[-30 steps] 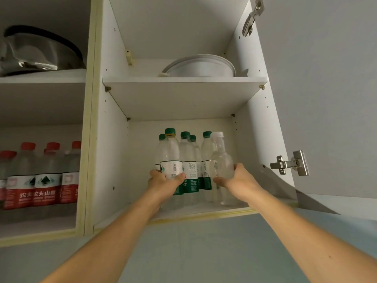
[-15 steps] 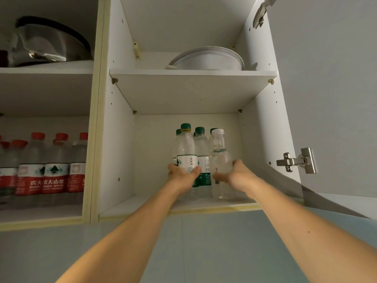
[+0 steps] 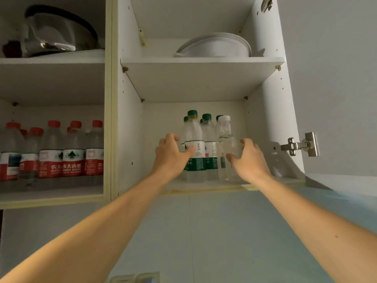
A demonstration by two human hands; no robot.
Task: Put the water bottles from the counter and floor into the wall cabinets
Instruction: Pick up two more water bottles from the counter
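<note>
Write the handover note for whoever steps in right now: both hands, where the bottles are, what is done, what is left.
Left hand: fingers curled round the front green-capped bottle on the lower shelf of the right cabinet.
Right hand: fingers round the white-capped clear bottle beside it.
Both bottles stand upright near the shelf's front edge, against more green-capped bottles behind.
Done: this cluster is in the right cabinet; red-capped bottles fill the left cabinet's lower shelf.
Left: release these two, perhaps pushing them further in. Counter and floor are out of view, so check for remaining bottles.
</note>
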